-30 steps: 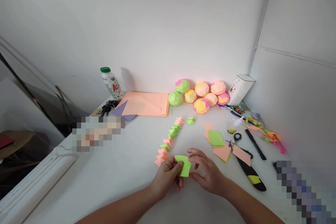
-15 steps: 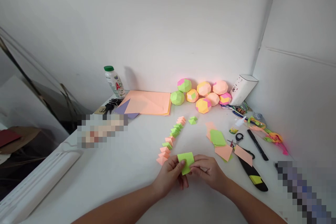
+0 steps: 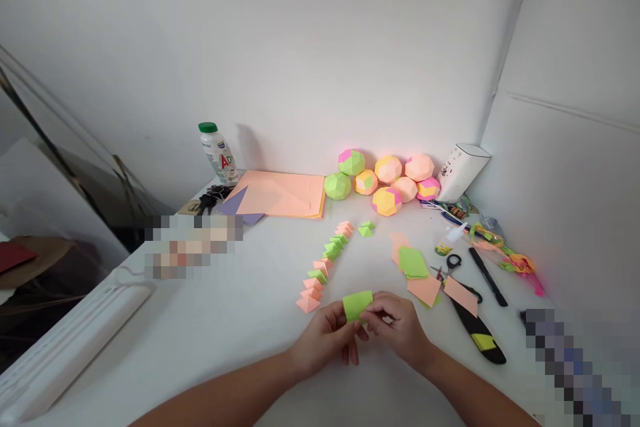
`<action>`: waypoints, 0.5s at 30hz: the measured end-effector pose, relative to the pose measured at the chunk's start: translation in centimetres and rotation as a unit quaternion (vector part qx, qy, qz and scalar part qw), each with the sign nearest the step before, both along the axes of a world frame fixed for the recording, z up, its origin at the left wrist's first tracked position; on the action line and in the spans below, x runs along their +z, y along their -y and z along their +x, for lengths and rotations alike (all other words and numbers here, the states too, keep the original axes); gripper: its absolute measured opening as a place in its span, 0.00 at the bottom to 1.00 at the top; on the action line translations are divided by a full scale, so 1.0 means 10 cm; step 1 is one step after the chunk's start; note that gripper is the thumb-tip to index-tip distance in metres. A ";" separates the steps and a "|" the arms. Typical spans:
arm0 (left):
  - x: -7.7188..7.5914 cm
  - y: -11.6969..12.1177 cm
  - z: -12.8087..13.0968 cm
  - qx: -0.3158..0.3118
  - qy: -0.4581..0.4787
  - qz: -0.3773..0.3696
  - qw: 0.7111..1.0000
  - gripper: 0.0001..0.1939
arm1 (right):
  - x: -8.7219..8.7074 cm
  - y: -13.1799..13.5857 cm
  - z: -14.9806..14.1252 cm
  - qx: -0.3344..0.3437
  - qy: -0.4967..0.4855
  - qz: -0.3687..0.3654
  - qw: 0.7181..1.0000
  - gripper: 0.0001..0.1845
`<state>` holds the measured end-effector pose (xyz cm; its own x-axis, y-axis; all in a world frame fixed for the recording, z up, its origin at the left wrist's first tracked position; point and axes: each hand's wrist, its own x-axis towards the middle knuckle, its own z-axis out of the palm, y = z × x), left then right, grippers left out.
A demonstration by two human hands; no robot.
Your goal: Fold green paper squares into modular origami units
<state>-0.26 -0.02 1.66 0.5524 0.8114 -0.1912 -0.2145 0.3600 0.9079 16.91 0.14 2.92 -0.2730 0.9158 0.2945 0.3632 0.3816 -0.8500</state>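
Note:
Between my two hands is a small piece of green paper (image 3: pixel 357 305), its lower edge bent up or folded under the fingers. My left hand (image 3: pixel 324 339) pinches it from the left side and below. With thumb and fingers, my right hand (image 3: pixel 399 327) grips its right end. Just beyond my left hand runs a row of folded paper pieces (image 3: pixel 317 275), peach and green. A single green folded piece (image 3: pixel 367 229) sits apart, right of the row's far end. Loose green paper pieces (image 3: pixel 413 263) and peach pieces (image 3: pixel 425 289) lie beyond my right hand.
Faceted paper balls (image 3: pixel 387 201) line the wall beside peach sheets (image 3: pixel 280 193). Scissors (image 3: pixel 454 261), a glue bottle (image 3: pixel 455 233), a black pen (image 3: pixel 487 276) and a black-yellow cutter (image 3: pixel 477 332) lie right. A green-capped bottle (image 3: pixel 219 157) stands back left; a white box (image 3: pixel 464 172) leans back right.
The green paper has turned in my hands and now looks shorter, its lower part bent up. My right hand has moved left onto its lower edge.

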 end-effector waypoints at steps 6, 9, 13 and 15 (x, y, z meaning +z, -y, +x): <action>-0.04 0.00 0.01 0.017 -0.003 -0.011 1.000 0.17 | 0.01 0.01 0.01 0.008 -0.059 -0.130 0.990 0.07; -0.03 0.00 0.00 0.029 0.008 -0.009 1.000 0.17 | 0.02 0.00 0.02 0.048 -0.093 -0.204 0.973 0.13; -0.02 0.01 -0.01 0.017 0.013 0.002 1.000 0.16 | 0.01 0.00 0.02 0.056 -0.124 -0.234 0.963 0.13; -0.03 0.00 -0.01 0.015 0.010 0.001 1.000 0.16 | -0.01 0.01 0.02 0.045 -0.120 -0.233 0.964 0.13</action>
<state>-0.34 -0.07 1.35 0.5317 0.8278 -0.1790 -0.2429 0.3515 0.9041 17.15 0.08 2.87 -0.3328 0.9397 -0.0789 0.1180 -0.0415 -0.9921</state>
